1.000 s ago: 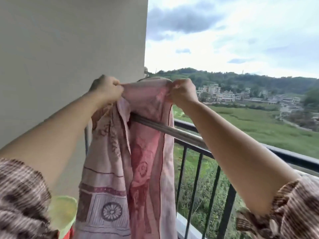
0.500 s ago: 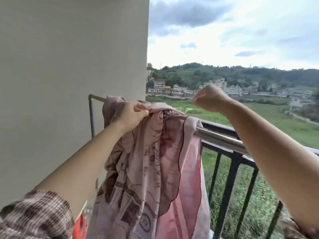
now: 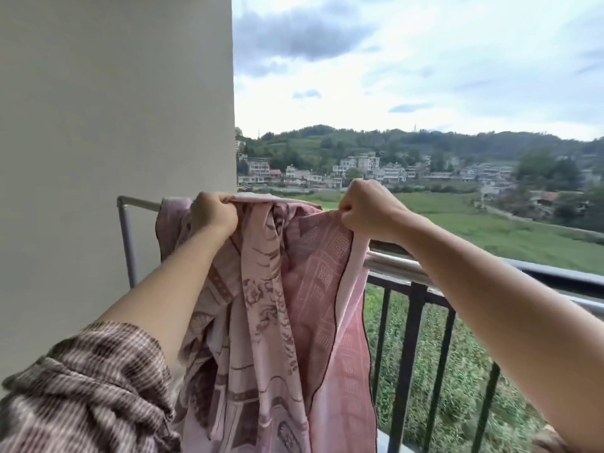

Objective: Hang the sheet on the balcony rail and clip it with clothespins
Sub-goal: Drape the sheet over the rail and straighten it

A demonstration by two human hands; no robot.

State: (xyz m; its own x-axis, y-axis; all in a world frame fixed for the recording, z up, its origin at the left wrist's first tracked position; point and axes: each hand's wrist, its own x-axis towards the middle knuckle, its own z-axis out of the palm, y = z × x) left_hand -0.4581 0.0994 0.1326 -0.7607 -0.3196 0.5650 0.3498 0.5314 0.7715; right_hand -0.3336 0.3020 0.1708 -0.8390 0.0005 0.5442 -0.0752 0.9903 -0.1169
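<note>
A pink patterned sheet (image 3: 287, 315) hangs bunched over the metal balcony rail (image 3: 395, 264), its folds falling down on my side. My left hand (image 3: 212, 215) grips the sheet's top edge near the rail's left end. Further right, my right hand (image 3: 367, 212) grips another part of the top edge, just above the rail. The stretch of sheet between my hands is drawn along the rail. No clothespins are in view.
A grey wall (image 3: 114, 125) closes the left side, with the rail's bent pipe end (image 3: 125, 223) next to it. Black balusters (image 3: 408, 371) stand below the rail at right. Beyond lie green fields and distant houses.
The sheet was lowered onto the rail. My right hand, away from the cloth half a second ago, now grips its top edge, and both hands have spread apart along the rail.
</note>
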